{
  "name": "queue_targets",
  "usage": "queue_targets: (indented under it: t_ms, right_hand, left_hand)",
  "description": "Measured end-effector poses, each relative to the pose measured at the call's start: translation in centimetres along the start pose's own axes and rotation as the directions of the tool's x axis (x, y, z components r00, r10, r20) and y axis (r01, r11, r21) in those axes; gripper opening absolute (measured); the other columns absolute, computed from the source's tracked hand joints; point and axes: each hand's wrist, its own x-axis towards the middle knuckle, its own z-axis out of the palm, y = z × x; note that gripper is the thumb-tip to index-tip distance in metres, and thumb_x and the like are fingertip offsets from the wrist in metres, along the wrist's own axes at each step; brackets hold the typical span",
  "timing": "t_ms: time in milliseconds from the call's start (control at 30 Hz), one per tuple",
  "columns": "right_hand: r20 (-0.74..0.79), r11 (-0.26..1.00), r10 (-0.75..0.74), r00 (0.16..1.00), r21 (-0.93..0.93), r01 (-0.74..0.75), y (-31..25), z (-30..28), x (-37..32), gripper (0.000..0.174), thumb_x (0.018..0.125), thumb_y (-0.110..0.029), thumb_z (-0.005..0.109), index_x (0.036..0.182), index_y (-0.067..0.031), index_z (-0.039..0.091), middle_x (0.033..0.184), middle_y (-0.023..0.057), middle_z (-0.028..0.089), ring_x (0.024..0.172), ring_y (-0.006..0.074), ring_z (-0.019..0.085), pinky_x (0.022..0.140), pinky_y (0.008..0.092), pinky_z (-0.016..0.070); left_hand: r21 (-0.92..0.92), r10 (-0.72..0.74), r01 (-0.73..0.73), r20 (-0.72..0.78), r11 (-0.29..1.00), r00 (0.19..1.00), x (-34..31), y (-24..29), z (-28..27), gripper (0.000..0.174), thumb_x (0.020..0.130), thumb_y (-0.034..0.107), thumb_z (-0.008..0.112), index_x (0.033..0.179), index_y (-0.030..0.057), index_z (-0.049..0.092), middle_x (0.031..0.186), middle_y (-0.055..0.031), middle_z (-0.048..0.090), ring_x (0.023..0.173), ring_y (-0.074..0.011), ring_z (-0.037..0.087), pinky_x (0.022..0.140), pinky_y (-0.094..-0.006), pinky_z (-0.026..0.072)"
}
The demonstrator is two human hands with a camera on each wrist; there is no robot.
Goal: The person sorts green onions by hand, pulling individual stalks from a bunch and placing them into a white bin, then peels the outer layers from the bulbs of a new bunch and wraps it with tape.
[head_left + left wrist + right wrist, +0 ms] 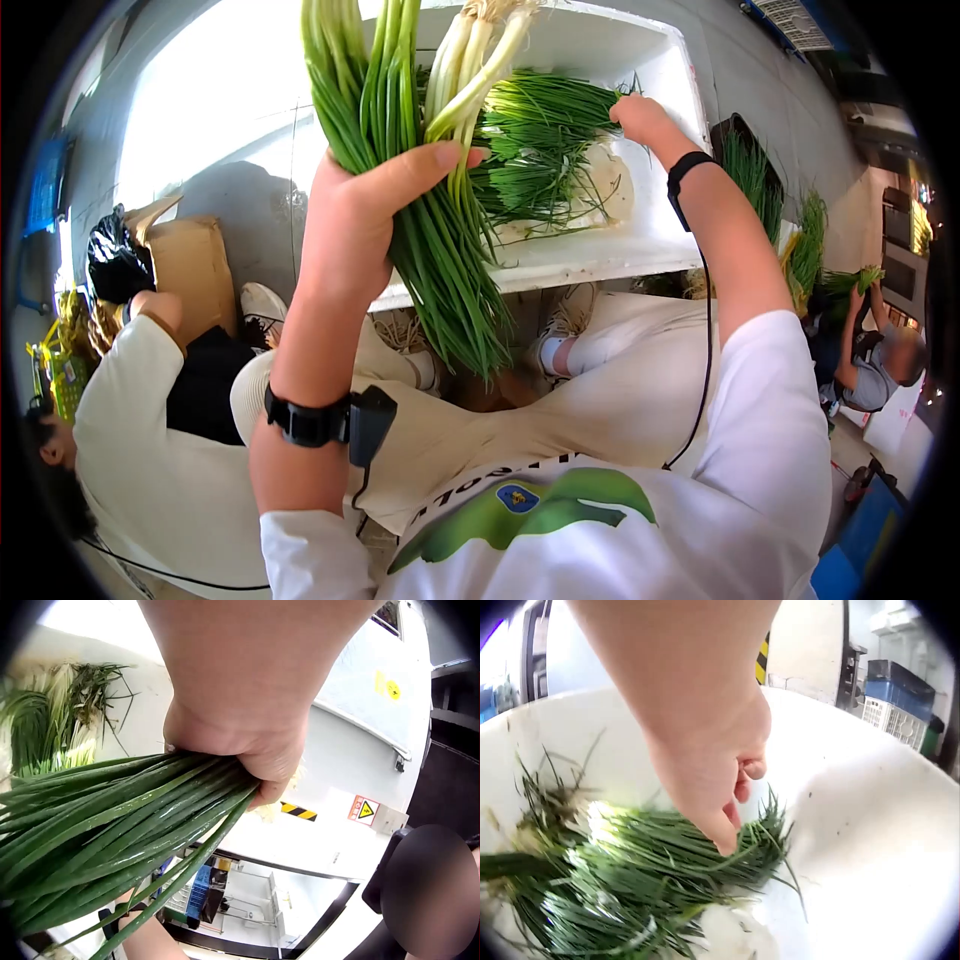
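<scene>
A thick bunch of green onions (447, 270) is gripped by the left hand (355, 215), with thumb and fingers curled round it, and is held over the near edge of a white foam box (620, 255). Inside the box, the right hand (645, 118) is placed at the tips of piled greens (550, 125), its fingers bent; whether any are pinched cannot be told.

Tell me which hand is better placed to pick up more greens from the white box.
Probably the right hand: it is inside the white box at the greens, while the left hand grips a leafy bunch.
</scene>
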Motion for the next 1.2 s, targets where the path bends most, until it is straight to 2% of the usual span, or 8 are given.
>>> queue_targets:
  t_ms: [133,533,667,733,800,833,900,1200]
  right_hand:
    - [-0.205,0.991,0.13,0.97,0.044,-0.123,-0.9,2.8,1.6,0.013,0.083,-0.003,0.059,0.088,-0.0089,0.07,0.091,0.0105,0.069,0.093,0.0307,0.067,0.076,0.0406,0.0571]
    - [-0.113,0.967,0.209,0.971,-0.122,-0.222,-0.4,4.3,3.3,0.015,0.084,-0.007,0.061,0.091,-0.0085,0.075,0.096,0.008,0.072,0.095,0.0264,0.069,0.076,0.0384,0.0575]
    - [-0.286,0.98,0.192,0.939,0.104,-0.169,1.0,1.6,1.7,0.022,0.087,-0.012,0.052,0.086,-0.0058,0.073,0.081,0.0142,0.071,0.08,0.0303,0.07,0.071,0.0423,0.0551]
    - [0.017,0.898,0.259,0.966,0.364,-0.247,2.3,-2.3,1.3,0.024,0.084,-0.015,0.051,0.08,-0.0051,0.072,0.077,0.0166,0.07,0.077,0.0323,0.069,0.068,0.0436,0.0538]
    - [-0.009,0.69,0.358,0.934,0.677,-0.258,3.8,-3.1,0.7,0.017,0.078,-0.012,0.056,0.075,-0.0049,0.071,0.071,0.0157,0.068,0.072,0.0334,0.069,0.068,0.0438,0.0536]
    - [-0.013,0.677,0.388,0.921,0.682,-0.276,4.3,-3.9,0.2,0.017,0.078,-0.012,0.056,0.075,-0.0049,0.071,0.071,0.0157,0.068,0.072,0.0334,0.069,0.068,0.0438,0.0536]
    - [-0.113,0.947,0.216,0.97,0.264,-0.18,5.0,-5.0,-1.2,0.01,0.069,-0.012,0.065,0.078,-0.0091,0.069,0.068,0.0108,0.069,0.069,0.03,0.068,0.069,0.0426,0.053]
    - [-0.147,0.826,0.384,0.911,0.495,-0.269,6.5,-7.1,-5.6,0.01,0.076,-0.013,0.075,0.085,-0.009,0.072,0.081,0.0094,0.072,0.079,0.0286,0.069,0.074,0.0412,0.0547]
  left_hand:
    - [0.031,0.007,-0.006,-0.031,1.0,0.999,0.2,0.0,-0.2,0.045,0.079,0.015,0.072,0.117,-0.0058,0.06,0.103,-0.0132,0.066,0.094,-0.0234,0.067,0.079,-0.0343,0.0556]
    - [-0.049,-0.062,0.057,-0.103,0.997,0.993,0.5,-0.1,-0.1,0.041,0.08,0.01,0.07,0.117,-0.0039,0.059,0.106,-0.013,0.065,0.096,-0.0254,0.066,0.08,-0.038,0.056]
    - [-0.03,-0.045,0.043,-0.078,0.999,0.996,0.4,-0.5,-0.2,0.044,0.082,0.007,0.068,0.123,-0.004,0.055,0.109,-0.0143,0.064,0.098,-0.0265,0.066,0.08,-0.0389,0.0564]
    - [-0.021,-0.007,0.006,-0.06,1.0,0.998,0.3,-0.6,0.0,0.044,0.083,0.007,0.067,0.124,-0.0035,0.054,0.111,-0.0142,0.063,0.099,-0.0267,0.065,0.08,-0.0387,0.0564]
    - [-0.009,-0.011,0.011,-0.003,1.0,1.0,0.2,-0.7,0.0,0.044,0.084,0.007,0.067,0.125,-0.003,0.054,0.112,-0.0139,0.063,0.1,-0.0269,0.065,0.082,-0.039,0.0559]
    - [-0.009,0.004,-0.004,-0.021,1.0,1.0,0.3,-0.8,0.1,0.044,0.084,0.007,0.067,0.125,-0.0027,0.053,0.113,-0.0137,0.063,0.101,-0.0269,0.065,0.082,-0.0391,0.0557]
    - [-0.001,0.032,-0.032,-0.044,0.999,0.999,0.2,-1.0,0.3,0.046,0.084,0.008,0.068,0.126,-0.0021,0.053,0.113,-0.0136,0.063,0.101,-0.0269,0.064,0.083,-0.0392,0.055]
    - [0.027,0.092,-0.09,-0.077,0.996,0.993,-0.5,-1.0,0.5,0.046,0.084,0.009,0.068,0.126,-0.0025,0.051,0.116,-0.0139,0.059,0.104,-0.0279,0.062,0.085,-0.0409,0.0543]
